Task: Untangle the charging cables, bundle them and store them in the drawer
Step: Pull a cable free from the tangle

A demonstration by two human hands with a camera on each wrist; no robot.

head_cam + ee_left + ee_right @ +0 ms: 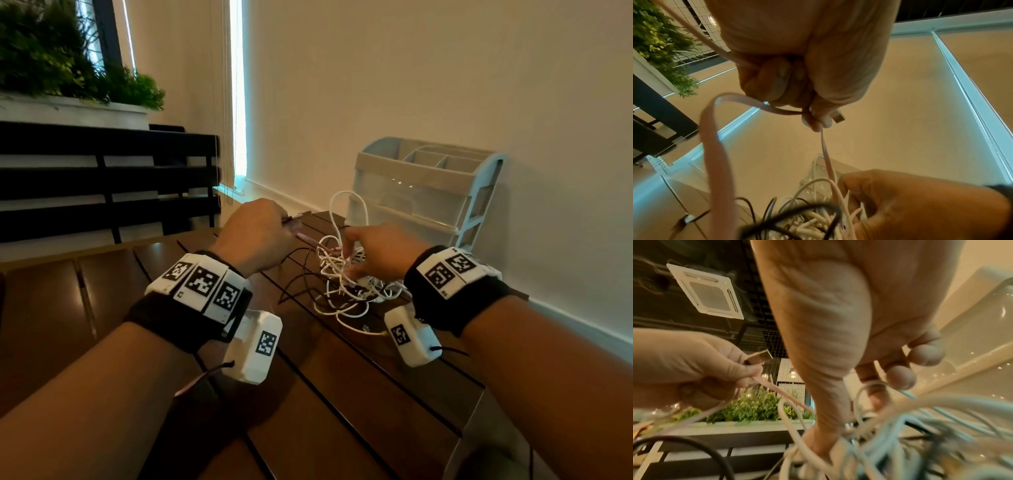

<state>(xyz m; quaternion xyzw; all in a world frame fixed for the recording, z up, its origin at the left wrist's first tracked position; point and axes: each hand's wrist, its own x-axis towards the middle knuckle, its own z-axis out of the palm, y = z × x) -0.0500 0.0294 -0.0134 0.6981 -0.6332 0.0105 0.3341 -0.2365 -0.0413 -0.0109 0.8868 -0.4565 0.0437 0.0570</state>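
Left hand (255,233) pinches pink cable (712,146) by its plug, drawn taut to free it; right hand (378,253) fingers grip tangle (346,284) on table (342,394), anchoring it; drawer unit (424,192) far right

Black wristbands (178,322) with white marker-printed camera blocks (255,346), thin trailing wires.

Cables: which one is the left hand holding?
The flat pink cable, pinched near its USB plug by the left hand. It is the only flat, pink one; the rest of the tangle is round white and thin black cables.
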